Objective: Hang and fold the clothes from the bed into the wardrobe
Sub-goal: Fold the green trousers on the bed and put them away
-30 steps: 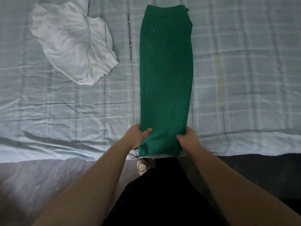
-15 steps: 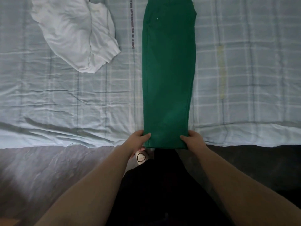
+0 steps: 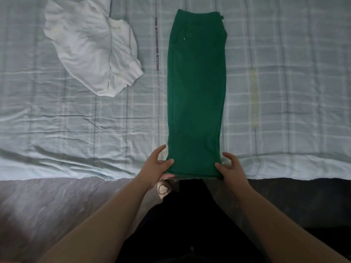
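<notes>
I see long green cloth trousers [image 3: 196, 92] flat on the pale checked bed [image 3: 76, 120]. Left hand [image 3: 157, 165] and right hand [image 3: 231, 168] each clamp their grip on a near hem corner. Soft, floppy: I'd lift both corners together.

Dim, bluish light is falling evenly over the bedsheet [image 3: 76, 130], casting only faint shadows in its creases and leaving the green trousers [image 3: 196, 92] looking flat, while the lower right is showing as near black. The wide lens is bowing the sheet's plaid lines near the edges, and the forearms [image 3: 106, 224] are appearing soft.
</notes>
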A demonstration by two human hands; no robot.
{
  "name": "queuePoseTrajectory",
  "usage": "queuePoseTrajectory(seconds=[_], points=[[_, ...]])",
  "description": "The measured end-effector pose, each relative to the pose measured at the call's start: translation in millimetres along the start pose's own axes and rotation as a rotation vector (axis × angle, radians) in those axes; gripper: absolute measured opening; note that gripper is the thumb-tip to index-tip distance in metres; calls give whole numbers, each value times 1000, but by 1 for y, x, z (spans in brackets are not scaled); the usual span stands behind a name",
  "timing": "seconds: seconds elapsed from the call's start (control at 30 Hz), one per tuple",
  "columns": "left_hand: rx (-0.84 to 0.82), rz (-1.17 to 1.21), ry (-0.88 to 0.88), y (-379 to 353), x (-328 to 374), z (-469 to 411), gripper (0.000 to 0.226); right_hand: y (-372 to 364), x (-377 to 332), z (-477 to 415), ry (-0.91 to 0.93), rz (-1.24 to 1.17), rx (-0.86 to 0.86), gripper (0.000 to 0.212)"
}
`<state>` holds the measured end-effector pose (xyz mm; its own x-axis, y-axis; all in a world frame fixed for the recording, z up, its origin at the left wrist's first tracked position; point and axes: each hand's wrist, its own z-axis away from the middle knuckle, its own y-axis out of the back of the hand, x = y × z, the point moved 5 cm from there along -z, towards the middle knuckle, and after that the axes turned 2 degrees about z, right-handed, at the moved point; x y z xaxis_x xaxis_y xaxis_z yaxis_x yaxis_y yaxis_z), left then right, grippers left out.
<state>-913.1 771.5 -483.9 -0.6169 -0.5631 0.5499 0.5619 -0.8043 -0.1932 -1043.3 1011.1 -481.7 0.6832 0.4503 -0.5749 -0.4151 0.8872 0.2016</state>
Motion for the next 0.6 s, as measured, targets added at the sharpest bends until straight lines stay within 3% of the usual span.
queuePoseTrajectory(seconds=[0.13,0.27,0.33,0.47,0.6], points=[[30,114,-10,-6,55,-4,14,-1,-60,-2,77,-72,-36,13],[-54,314,-28,-23,129,-26,26,-4,-143,-23,110,-196,-82,7],[-67,347,-82,-30,173,-43,27,-4,-187,-43,129,-259,-109,19],[44,16,-259,-40,256,-83,30,-12,-270,-94,269,-107,-112,38],[296,-228,-382,-44,329,-135,18,-22,-332,-158,367,36,-41,14]])
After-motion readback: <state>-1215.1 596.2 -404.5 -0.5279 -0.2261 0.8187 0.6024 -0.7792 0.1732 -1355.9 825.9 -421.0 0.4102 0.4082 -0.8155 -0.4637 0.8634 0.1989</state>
